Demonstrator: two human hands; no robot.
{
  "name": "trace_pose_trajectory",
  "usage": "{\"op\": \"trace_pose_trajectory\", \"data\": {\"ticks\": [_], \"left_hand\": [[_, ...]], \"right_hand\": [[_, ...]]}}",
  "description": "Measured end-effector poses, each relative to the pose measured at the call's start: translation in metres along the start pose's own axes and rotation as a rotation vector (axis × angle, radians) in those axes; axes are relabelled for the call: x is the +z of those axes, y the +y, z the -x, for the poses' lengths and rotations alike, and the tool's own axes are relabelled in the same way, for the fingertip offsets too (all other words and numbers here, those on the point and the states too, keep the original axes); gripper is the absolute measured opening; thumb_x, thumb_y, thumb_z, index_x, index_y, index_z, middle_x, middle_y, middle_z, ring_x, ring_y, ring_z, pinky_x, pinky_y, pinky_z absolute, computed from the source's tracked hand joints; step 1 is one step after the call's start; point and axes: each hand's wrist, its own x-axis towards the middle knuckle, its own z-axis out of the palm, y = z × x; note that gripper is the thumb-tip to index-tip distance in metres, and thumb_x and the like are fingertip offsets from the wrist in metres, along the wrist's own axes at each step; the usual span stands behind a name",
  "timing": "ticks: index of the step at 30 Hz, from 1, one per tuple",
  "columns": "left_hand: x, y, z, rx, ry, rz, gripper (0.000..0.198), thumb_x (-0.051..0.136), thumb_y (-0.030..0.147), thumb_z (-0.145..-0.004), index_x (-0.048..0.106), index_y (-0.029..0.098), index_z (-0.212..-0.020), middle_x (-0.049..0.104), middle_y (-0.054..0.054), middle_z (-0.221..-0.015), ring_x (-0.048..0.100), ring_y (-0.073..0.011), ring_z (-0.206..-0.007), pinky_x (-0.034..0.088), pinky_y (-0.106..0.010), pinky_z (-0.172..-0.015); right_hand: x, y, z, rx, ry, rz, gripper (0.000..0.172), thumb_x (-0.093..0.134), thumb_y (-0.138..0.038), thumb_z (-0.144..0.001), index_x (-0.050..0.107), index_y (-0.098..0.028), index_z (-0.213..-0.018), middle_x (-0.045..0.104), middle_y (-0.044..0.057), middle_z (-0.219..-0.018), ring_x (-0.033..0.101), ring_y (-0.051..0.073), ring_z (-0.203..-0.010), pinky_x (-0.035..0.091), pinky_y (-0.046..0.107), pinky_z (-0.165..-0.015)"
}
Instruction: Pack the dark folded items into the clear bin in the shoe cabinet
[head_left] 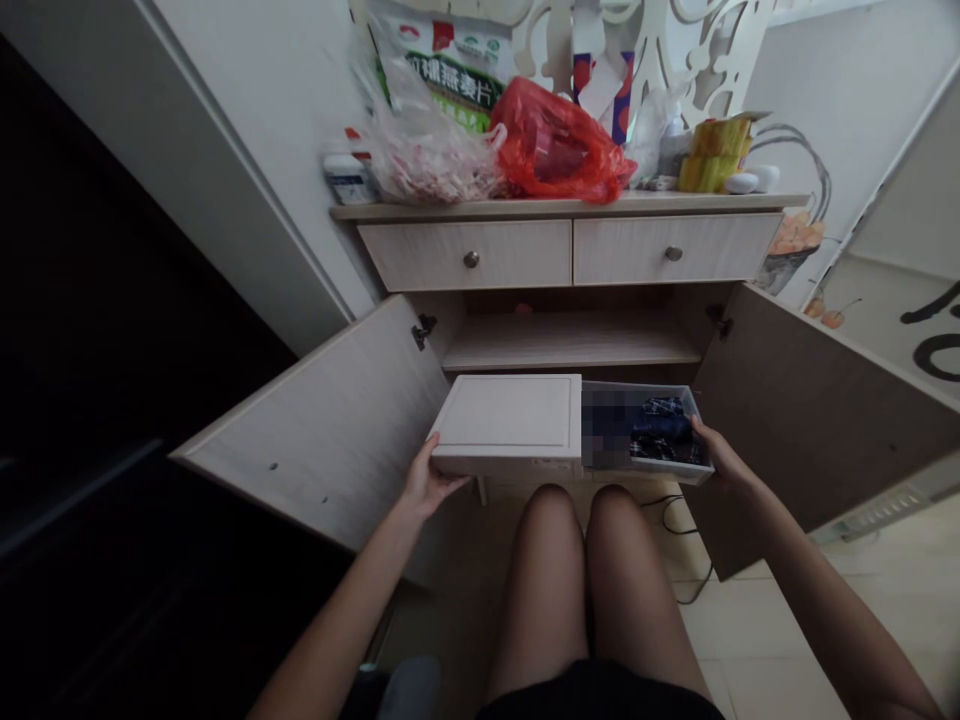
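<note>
My left hand (431, 480) grips the left front corner of a white storage box (517, 412), thumb on top and fingers underneath. Its flat top has a recessed border. Against its right side is a shallow translucent tray (681, 470), and I cannot tell whether the two are joined. Dark blue and checked folded fabric (664, 425) lies in the tray, its left part blurred into blocks. My right hand (721, 455) is closed on the tray's right end. Both are held level above my knees, in front of the open cabinet (570, 340).
Two cabinet doors stand wide open, the left door (322, 420) and the right door (817, 430). Above are two closed drawers (517, 255). On the cabinet top sit a red plastic bag (559, 145), a clear bag (435, 150) and a white bottle (349, 180). A black cable (694, 590) trails across the floor.
</note>
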Motion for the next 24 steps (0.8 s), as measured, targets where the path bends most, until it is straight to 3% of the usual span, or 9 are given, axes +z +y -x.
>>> {"op": "trace_pose_trajectory", "data": {"ticks": [7,16,24], "left_hand": [[0.017,-0.017,0.006,-0.025,-0.052,0.010,0.045,0.062,0.038,-0.095,0.060,0.024,-0.138,0.073,-0.013,-0.119,0.072,-0.0275,-0.099,0.065,-0.041,-0.078],[0.043,-0.036,0.018,-0.017,-0.065,0.009,0.047,0.058,0.038,-0.097,0.056,0.025,-0.142,0.069,-0.012,-0.131,0.069,-0.0276,-0.108,0.064,-0.036,-0.075],[0.062,-0.056,0.019,-0.029,-0.095,0.046,0.050,0.065,0.042,-0.093,0.057,0.026,-0.140,0.073,-0.013,-0.123,0.071,-0.0277,-0.105,0.063,-0.037,-0.078]], "right_hand": [[0.018,0.003,-0.012,0.029,-0.058,0.011,0.034,0.057,-0.041,-0.098,0.075,-0.014,-0.108,0.080,0.013,-0.090,0.077,0.030,-0.081,0.066,0.040,-0.070],[0.041,0.017,-0.033,-0.113,-0.139,0.016,0.028,0.064,-0.042,-0.095,0.075,-0.018,-0.101,0.079,0.009,-0.103,0.075,0.027,-0.103,0.062,0.039,-0.091],[0.054,0.024,-0.050,-0.265,-0.079,0.171,0.051,0.062,-0.067,-0.090,0.073,-0.022,-0.110,0.079,0.005,-0.105,0.068,0.027,-0.118,0.054,0.044,-0.102]]}}
